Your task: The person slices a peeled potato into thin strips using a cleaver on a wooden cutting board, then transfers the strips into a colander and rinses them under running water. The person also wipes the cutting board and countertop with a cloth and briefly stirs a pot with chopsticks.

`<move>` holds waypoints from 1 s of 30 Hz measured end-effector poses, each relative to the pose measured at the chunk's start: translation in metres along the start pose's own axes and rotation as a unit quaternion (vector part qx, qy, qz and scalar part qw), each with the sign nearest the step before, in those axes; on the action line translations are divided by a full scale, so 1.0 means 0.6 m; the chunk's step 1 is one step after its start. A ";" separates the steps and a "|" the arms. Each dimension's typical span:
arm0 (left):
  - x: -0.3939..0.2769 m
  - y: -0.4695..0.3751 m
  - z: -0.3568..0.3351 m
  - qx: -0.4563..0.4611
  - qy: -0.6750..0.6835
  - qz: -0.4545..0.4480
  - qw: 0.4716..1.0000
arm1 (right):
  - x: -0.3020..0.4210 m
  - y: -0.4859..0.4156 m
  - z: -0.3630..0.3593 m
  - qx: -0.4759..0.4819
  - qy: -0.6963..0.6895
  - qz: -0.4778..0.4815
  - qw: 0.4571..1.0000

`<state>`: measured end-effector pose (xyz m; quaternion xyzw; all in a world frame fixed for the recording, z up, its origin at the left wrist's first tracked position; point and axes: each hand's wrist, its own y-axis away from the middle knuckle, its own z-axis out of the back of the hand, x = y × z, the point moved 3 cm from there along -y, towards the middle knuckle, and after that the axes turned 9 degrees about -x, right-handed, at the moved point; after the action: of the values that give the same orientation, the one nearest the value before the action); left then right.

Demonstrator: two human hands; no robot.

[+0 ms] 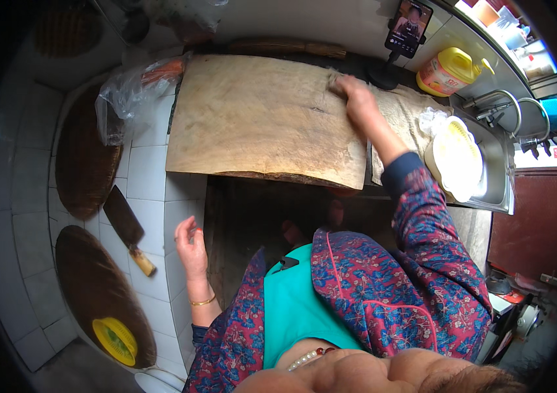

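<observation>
A large wooden cutting board [268, 118] lies across the worktop before me. My right hand [356, 96] rests at its far right corner, gripping a small greyish rag or scrubber [334, 82] that is mostly hidden under the fingers. My left hand [191, 245] hangs by the edge of the white-tiled counter, fingers loosely apart and holding nothing. Left of it, on the tiles, is a cleaver [125, 216] with a dark blade and a light wooden handle. A beige cloth [399, 110] is spread to the right of the board.
Two round dark wooden covers [87, 152] sit on the tiled counter; one carries a yellow basket [114, 341]. A plastic bag [129, 96] lies left of the board. Rightward are a phone on a stand [408, 29], a yellow jug [448, 73], a whitish basin [455, 159] and the sink [497, 167].
</observation>
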<state>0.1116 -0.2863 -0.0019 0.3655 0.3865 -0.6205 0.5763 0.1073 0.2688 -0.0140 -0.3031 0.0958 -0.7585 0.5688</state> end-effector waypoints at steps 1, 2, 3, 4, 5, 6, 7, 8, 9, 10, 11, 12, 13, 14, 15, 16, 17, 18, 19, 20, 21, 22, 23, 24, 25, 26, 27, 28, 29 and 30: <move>-0.002 0.000 -0.001 0.004 0.001 -0.003 1.000 | -0.025 -0.019 -0.009 -0.023 0.010 -0.033 0.999; -0.004 0.001 -0.002 0.011 0.016 -0.006 1.000 | -0.034 -0.020 -0.015 -0.026 0.009 -0.010 1.000; -0.005 0.001 -0.001 0.014 -0.002 -0.009 1.000 | -0.033 -0.009 -0.013 -0.029 0.010 -0.003 1.000; -0.004 0.003 -0.001 0.021 -0.002 -0.009 1.000 | -0.021 0.012 -0.002 -0.050 0.012 0.027 0.998; -0.003 0.003 -0.001 0.027 0.001 -0.010 1.000 | -0.004 0.045 0.013 -0.049 0.018 0.008 0.999; -0.001 0.005 0.000 0.026 0.003 -0.008 1.000 | 0.026 0.092 0.037 -0.077 0.018 0.021 0.997; 0.001 0.005 0.001 0.025 0.004 -0.004 1.000 | 0.058 0.137 0.058 -0.055 0.018 0.027 0.998; 0.004 0.006 0.001 0.024 0.017 0.003 1.000 | 0.091 0.181 0.081 -0.042 0.017 0.041 0.998; 0.006 0.006 0.002 0.020 0.006 0.004 1.000 | 0.123 0.216 0.100 -0.046 -0.016 0.085 0.995; 0.007 0.006 0.002 0.017 0.005 0.006 1.000 | 0.148 0.254 0.115 0.018 -0.005 0.076 0.997; 0.008 0.005 0.003 0.011 0.011 0.016 1.000 | 0.166 0.277 0.126 0.054 -0.027 0.094 0.994; 0.006 0.003 0.002 0.013 0.006 0.009 1.000 | 0.163 0.272 0.131 0.050 -0.045 0.100 0.993; 0.005 0.001 0.001 0.016 0.008 0.010 1.000 | 0.158 0.267 0.134 0.056 -0.057 0.111 0.991; 0.003 -0.002 -0.001 0.018 0.020 0.020 0.999 | 0.139 0.239 0.126 0.018 -0.072 0.105 0.992; -0.001 -0.004 -0.004 0.020 0.010 0.007 1.000 | 0.113 0.209 0.111 0.024 -0.018 0.067 0.997; -0.004 -0.006 -0.006 0.022 0.009 0.004 1.000 | 0.085 0.173 0.097 0.002 -0.016 0.032 0.999; -0.008 -0.008 -0.008 0.022 0.022 0.002 1.000 | 0.062 0.144 0.084 -0.031 0.003 -0.011 0.999; -0.010 -0.008 -0.012 0.027 0.013 -0.001 1.000 | 0.054 0.124 0.068 -0.063 0.014 -0.041 0.997; -0.012 -0.007 -0.015 0.029 0.017 -0.003 0.999 | 0.062 0.125 0.060 -0.069 0.028 -0.023 0.997; -0.014 -0.006 -0.016 0.031 0.031 -0.004 0.999 | 0.076 0.134 0.057 -0.074 0.042 -0.008 0.996; -0.015 -0.003 -0.017 0.033 0.023 -0.001 0.999 | 0.096 0.148 0.060 -0.079 0.057 0.010 0.995; -0.014 -0.001 -0.018 0.033 0.028 0.002 0.999 | 0.130 0.184 0.070 -0.060 0.066 0.027 0.996; -0.013 0.002 -0.018 0.033 0.044 0.007 0.998 | 0.162 0.213 0.080 -0.028 0.028 0.053 0.998; -0.012 0.004 -0.017 0.035 0.041 0.005 0.999 | 0.193 0.248 0.096 0.016 -0.025 0.065 0.997; -0.010 0.005 -0.015 0.032 0.029 0.006 0.999 | 0.218 0.270 0.113 0.045 -0.040 0.112 0.992; -0.008 0.006 -0.014 0.031 0.028 0.009 0.999 | 0.222 0.266 0.121 0.072 -0.059 0.120 0.988; -0.006 0.006 -0.013 0.030 0.039 0.015 0.999 | 0.229 0.262 0.129 0.086 -0.082 0.139 0.983; -0.006 0.006 -0.012 0.028 0.030 0.008 0.999 | 0.219 0.239 0.126 0.080 -0.080 0.099 0.989; -0.005 0.005 -0.012 0.027 0.030 0.007 0.999 | 0.205 0.209 0.117 0.062 -0.089 0.063 0.992; -0.006 0.005 -0.012 0.024 0.038 0.011 0.999 | 0.192 0.173 0.102 0.029 -0.063 0.044 0.997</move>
<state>0.1147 -0.2784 -0.0022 0.4070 0.3888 -0.6088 0.5590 0.2061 0.1400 0.0244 -0.3294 0.0505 -0.7146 0.6151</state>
